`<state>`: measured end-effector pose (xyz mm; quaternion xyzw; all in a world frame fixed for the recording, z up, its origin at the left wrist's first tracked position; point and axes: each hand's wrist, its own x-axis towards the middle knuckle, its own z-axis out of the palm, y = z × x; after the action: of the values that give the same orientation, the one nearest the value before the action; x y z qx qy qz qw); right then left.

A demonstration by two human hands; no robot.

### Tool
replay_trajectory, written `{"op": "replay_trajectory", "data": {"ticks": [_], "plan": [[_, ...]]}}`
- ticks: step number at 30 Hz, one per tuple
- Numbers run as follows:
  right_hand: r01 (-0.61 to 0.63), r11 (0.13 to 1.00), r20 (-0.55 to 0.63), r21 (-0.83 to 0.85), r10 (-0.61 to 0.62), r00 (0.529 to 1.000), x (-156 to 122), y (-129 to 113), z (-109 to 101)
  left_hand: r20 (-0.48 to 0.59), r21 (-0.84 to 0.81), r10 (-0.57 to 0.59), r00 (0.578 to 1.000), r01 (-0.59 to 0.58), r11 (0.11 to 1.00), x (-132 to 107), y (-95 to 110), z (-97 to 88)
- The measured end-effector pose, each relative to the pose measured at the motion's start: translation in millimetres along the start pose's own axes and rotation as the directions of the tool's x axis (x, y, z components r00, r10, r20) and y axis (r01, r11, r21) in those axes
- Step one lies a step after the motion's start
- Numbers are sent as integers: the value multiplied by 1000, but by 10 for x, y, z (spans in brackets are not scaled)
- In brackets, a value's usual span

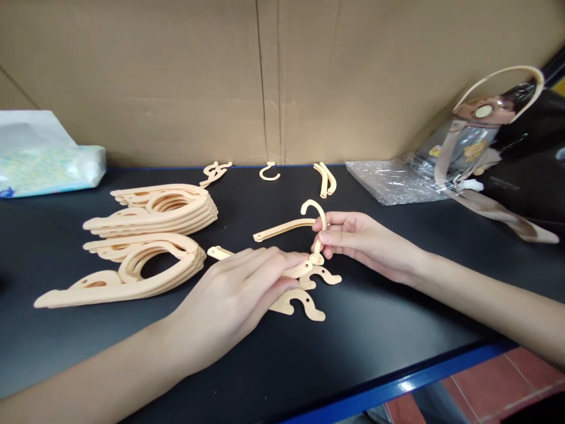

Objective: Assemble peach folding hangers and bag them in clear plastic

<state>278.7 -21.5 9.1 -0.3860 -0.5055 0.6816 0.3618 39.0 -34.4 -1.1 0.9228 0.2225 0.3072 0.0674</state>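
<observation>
My right hand [353, 238] pinches the stem of a peach plastic hook [314, 209] and holds it upright over a peach hanger part [304, 297] lying on the black table [353, 347]. My left hand [245, 288] lies on that part, its fingers pressed together on the joint piece below the hook. Behind the hook lies a thin peach hanger arm [282, 228], touching my right fingers.
Two stacks of folded peach hangers [154, 235] lie at the left. Loose small parts rest by the cardboard wall: a joint piece [215, 172], a hook [269, 172], curved arms [325, 178]. A tissue pack [48, 159] sits far left, clear bags [397, 179] and a bottle at right.
</observation>
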Motion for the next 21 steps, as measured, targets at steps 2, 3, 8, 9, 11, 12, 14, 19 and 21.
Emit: {"op": "replay_trajectory", "data": {"ticks": [2, 3, 8, 9, 11, 12, 14, 19, 21], "plan": [[-12, 1000, 9, -1, 12, 1000, 5, -4, 1, 2, -3, 15, 1000, -15, 1000, 4, 8, 0], [-16, 1000, 16, -3, 16, 1000, 7, -5, 1, -1, -5, 19, 1000, -19, 1000, 6, 13, 1], [-19, 1000, 36, -23, 20, 999, 13, 8, -4, -9, -27, 34, 999, -34, 999, 12, 27, 9], [-15, 1000, 38, -25, 16, 999, 15, 14, -4, -9, -29, 38, 999, -38, 999, 12, 28, 13], [-2, 1000, 43, -29, 4, 999, 19, 29, -2, -18, -25, 48, 999, -49, 999, 10, 27, 24], [3, 999, 45, -33, -2, 999, 20, 36, 1, -24, -19, 55, 998, -56, 998, 9, 26, 29], [12, 999, 46, -50, -10, 999, 18, 46, 8, -41, -10, 71, 997, -71, 997, 3, 23, 40], [35, 994, 3, -107, -35, 999, 1, 36, 52, -23, -31, 46, 999, -47, 998, -14, 18, 44], [54, 989, -29, -139, -59, 998, -7, 22, 78, 0, -47, 14, 1000, -14, 999, -14, 19, 41]]}}
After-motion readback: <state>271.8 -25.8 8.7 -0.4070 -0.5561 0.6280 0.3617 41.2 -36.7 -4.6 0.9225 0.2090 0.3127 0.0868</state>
